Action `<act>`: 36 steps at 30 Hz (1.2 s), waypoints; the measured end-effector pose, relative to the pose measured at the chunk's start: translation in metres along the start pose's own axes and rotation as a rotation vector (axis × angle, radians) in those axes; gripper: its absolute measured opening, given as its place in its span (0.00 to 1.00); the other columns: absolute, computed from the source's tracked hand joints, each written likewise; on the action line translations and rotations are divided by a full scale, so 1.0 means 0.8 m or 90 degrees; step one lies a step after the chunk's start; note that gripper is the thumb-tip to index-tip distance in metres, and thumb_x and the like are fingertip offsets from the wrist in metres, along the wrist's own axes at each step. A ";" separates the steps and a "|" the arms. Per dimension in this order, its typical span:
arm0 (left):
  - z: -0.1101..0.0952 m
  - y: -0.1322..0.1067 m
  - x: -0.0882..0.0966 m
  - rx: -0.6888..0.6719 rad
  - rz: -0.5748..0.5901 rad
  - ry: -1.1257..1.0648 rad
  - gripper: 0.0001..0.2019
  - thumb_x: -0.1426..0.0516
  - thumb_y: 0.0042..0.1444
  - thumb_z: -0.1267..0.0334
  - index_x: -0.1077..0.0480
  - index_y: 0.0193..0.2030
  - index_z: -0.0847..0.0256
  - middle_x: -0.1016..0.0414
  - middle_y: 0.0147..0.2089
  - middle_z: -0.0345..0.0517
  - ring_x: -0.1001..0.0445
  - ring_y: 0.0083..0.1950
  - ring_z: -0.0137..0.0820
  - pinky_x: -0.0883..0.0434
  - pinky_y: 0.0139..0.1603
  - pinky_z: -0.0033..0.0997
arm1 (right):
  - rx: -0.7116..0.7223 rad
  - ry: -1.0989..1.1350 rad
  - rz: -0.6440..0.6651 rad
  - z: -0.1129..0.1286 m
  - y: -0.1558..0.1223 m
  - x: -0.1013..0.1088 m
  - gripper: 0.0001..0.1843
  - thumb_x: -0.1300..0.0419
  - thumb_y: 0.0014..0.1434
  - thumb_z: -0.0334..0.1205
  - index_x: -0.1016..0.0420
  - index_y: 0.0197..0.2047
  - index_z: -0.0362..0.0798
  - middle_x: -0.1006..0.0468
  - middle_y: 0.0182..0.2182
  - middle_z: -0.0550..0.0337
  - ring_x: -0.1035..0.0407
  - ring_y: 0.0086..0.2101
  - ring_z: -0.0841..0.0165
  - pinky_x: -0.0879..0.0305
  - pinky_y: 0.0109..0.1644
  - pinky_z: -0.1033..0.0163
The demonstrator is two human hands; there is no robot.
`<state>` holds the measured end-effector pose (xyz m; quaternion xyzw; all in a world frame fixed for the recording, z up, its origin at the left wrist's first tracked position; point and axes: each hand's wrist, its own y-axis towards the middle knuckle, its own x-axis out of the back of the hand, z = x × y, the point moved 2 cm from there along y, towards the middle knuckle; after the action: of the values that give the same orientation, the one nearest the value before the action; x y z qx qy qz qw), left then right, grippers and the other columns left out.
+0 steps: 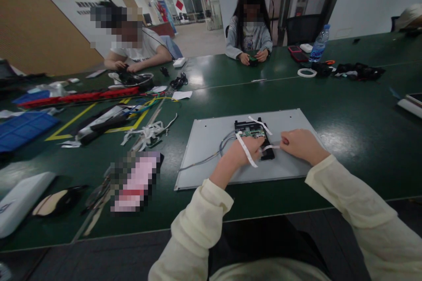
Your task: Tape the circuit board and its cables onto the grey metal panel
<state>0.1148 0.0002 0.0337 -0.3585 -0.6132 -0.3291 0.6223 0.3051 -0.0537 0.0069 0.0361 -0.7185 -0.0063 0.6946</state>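
A black plastic frame (269, 153) with a green circuit board (253, 133) in it lies on a light grey panel (204, 145). My left hand (245, 151) rests over the frame's near side with its fingers closed against it; the fingertips are partly hidden. My right hand (301, 144) is closed in a pinch at the right, on the end of a white strip (272, 147) that runs back to the frame. Another white strip (247, 150) lies across my left hand, and a third crosses the frame's top corner. Grey cables (220, 151) lead left from the board.
A pink-screened phone (138, 182), tangled white strips (150, 134) and a blue tray (26, 129) lie to the left. Across the green table sit two people handling small parts. A water bottle (319, 44) and a white tape roll (306, 73) stand far right.
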 end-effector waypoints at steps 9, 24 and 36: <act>0.010 -0.006 0.008 -0.012 -0.001 0.045 0.13 0.50 0.57 0.67 0.34 0.49 0.61 0.24 0.31 0.49 0.23 0.34 0.41 0.32 0.32 0.33 | -0.012 0.101 -0.194 -0.030 0.001 -0.008 0.11 0.46 0.60 0.44 0.28 0.30 0.47 0.27 0.23 0.60 0.36 0.23 0.71 0.52 0.28 0.65; 0.030 -0.007 0.011 0.113 -0.059 -0.019 0.10 0.49 0.58 0.67 0.36 0.47 0.62 0.24 0.32 0.47 0.24 0.35 0.36 0.36 0.33 0.30 | 0.523 0.100 -0.418 0.095 -0.017 0.036 0.16 0.46 0.63 0.30 0.27 0.53 0.47 0.23 0.44 0.54 0.29 0.40 0.67 0.32 0.42 0.60; 0.086 -0.027 0.013 0.324 -0.170 0.006 0.08 0.50 0.60 0.64 0.32 0.43 0.61 0.23 0.35 0.51 0.24 0.39 0.41 0.37 0.35 0.32 | 0.357 0.361 -0.561 0.097 0.023 0.060 0.11 0.44 0.64 0.34 0.22 0.45 0.48 0.20 0.40 0.55 0.27 0.40 0.68 0.31 0.45 0.61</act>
<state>0.0603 0.0475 0.0445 -0.1054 -0.7147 -0.2456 0.6464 0.2249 -0.0419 0.0528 0.5134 -0.3961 -0.0944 0.7554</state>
